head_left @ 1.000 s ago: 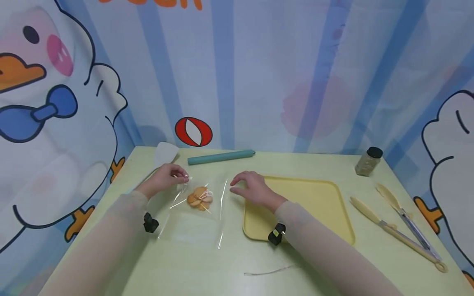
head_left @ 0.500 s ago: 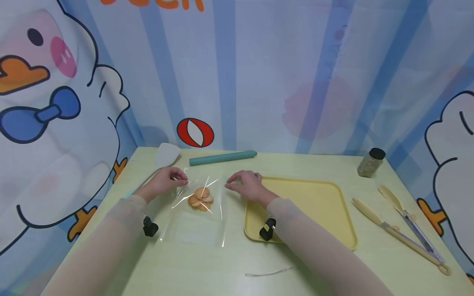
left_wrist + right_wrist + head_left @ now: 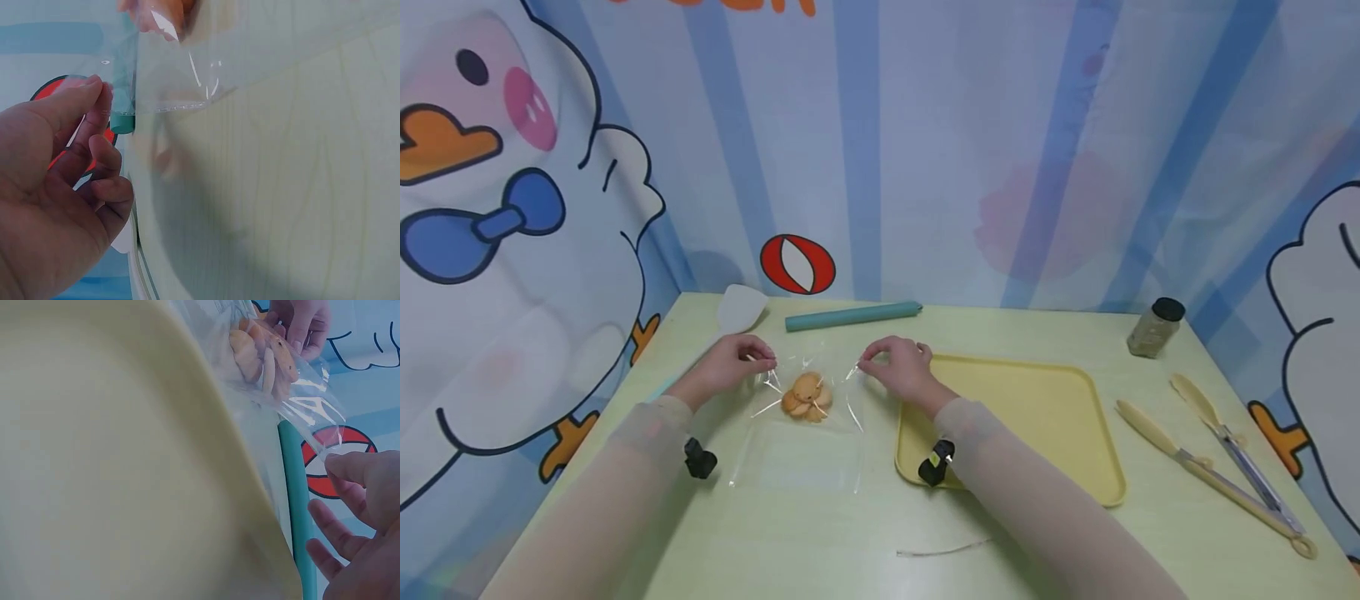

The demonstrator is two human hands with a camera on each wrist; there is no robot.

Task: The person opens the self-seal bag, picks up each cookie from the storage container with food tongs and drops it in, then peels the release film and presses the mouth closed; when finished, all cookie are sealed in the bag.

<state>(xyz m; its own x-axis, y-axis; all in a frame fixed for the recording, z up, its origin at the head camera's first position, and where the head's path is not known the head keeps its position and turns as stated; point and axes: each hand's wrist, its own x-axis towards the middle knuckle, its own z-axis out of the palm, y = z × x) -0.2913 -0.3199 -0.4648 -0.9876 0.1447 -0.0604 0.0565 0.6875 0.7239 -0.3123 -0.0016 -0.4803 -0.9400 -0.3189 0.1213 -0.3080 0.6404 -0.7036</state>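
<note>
A clear plastic bag lies on the table with several round golden cookies inside. At its far left corner my left hand pinches the film between thumb and forefinger; the left wrist view shows the same left hand with its other fingers loosely bent. My right hand pinches the far right corner. In the right wrist view, thumb and forefinger of the right hand hold the film, which slopes up from the cookies.
A yellow tray sits under my right forearm. Behind the bag lie a teal rod and a white spatula. Tongs and a black-lidded jar stand at the right. A thin tie lies in front.
My right hand has moved left to the bag's far right corner and taken hold of it. The bag's far edge is now pulled between both hands. My left hand has barely moved.
</note>
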